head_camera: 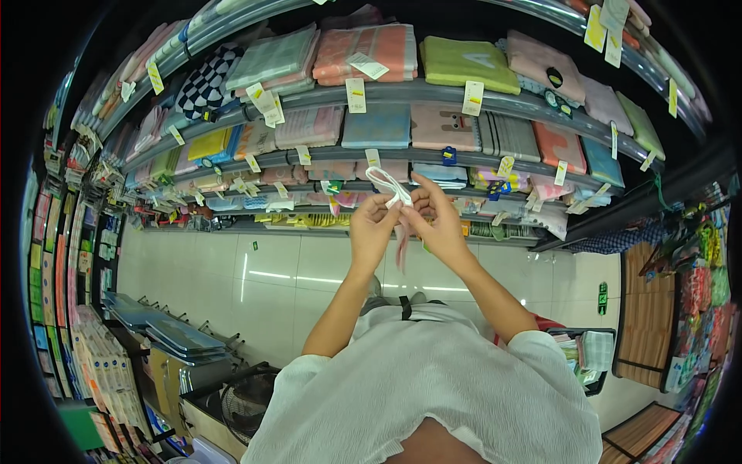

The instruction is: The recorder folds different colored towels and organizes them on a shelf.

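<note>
My left hand point(374, 229) and my right hand point(436, 223) meet in front of my chest, both pinching a white looped band or folded strip of cloth point(389, 187). The loop stands up above my fingertips, and a pink strip point(402, 246) hangs down below them. My right index finger is raised off the strip. Just beyond my hands run shelves of folded towels, among them a blue towel point(375, 126), a pink one with an animal face point(443, 129) and a grey striped one point(508, 136).
Tags hang along the shelf rails point(324, 155). A black basket point(608, 365) with folded goods stands on the floor at my right, near wood-topped stands point(644, 313). At my left are a wire hanger rack point(191, 325), a mesh-guarded fan point(246, 400) and shelves of packaged goods point(107, 365).
</note>
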{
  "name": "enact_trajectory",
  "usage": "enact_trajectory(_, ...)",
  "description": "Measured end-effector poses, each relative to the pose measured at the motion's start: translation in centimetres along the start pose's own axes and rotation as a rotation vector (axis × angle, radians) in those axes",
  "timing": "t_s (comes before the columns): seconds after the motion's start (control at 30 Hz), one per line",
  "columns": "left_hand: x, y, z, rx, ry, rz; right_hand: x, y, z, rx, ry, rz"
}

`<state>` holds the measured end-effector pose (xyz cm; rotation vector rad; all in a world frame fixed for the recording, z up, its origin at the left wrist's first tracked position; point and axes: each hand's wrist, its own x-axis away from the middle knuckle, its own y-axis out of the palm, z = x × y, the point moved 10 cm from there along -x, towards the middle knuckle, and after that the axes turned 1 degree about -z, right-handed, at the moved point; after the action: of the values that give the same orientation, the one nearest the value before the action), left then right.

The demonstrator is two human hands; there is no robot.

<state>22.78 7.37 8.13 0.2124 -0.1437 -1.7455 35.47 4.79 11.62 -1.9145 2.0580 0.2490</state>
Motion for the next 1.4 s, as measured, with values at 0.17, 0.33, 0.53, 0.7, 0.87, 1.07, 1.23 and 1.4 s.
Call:
enact_trajectory(0.17, 0.4, -0.4, -0.7, 0.091, -0.059, 0.041, 0.5, -0.1, 0.5, 0.021, -0.003, 0.076)
enact_trajectory(0.33, 0.5, -0.8, -0.9, 0.038, -0.041, 0.054, 1.1, 0.2, -3.1, 0.241, -0.104, 0.095)
enact_trajectory(0.53, 1.0, -0.2, 1.1, -0.119, 0.02, 0.085, 1.5, 0.2, -3.7, 0.304, -0.086, 0.133)
enact_trajectory(0.7, 1.0, 0.3, 2.5, -0.146, 0.086, 0.006, 1.8, 0.7, -4.7, 0.38, -0.248, 0.088)
enact_trajectory(0.87, 0.5, 0.7, 3.2, -0.182, 0.11, -0.144, 1.5, 0.4, -3.4, -0.007, -0.089, 0.039)
enact_trajectory(1.07, -0.7, -1.7, 5.8, -0.474, 0.183, -0.288, -0.7, -2.9, -4.2, 0.341, -0.171, -0.15)
enact_trajectory(1.23, 0.8, -2.5, 7.5, -0.489, 0.168, -0.381, -1.5, -1.4, -2.8, 0.513, -0.29, -0.467)
enact_trajectory(1.4, 1.4, -4.8, 8.0, -0.505, 0.194, -0.316, -0.6, 1.9, 0.4, 0.457, -0.186, -0.79)
